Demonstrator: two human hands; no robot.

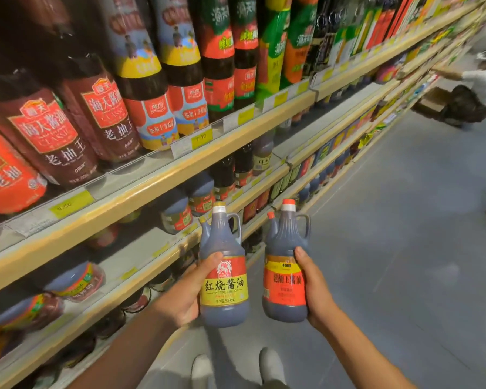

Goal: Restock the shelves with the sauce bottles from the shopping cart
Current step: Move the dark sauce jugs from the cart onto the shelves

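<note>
Upright just beside the beige-edged shelves (pixel 152 189), a dark plastic yellow-labelled jug bottle (pixel 225 279) sits in the left hand's (pixel 184 296) curled fingers, an orange-labelled jug bottle (pixel 284 273) in the right hand's (pixel 316 290), labels in view, likely for matching slots.

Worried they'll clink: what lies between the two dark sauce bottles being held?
Only bare grey floor, in the head view. The yellow-labelled dark sauce bottle in the left hand and the orange-labelled bottle in the right hand are apart.
</note>
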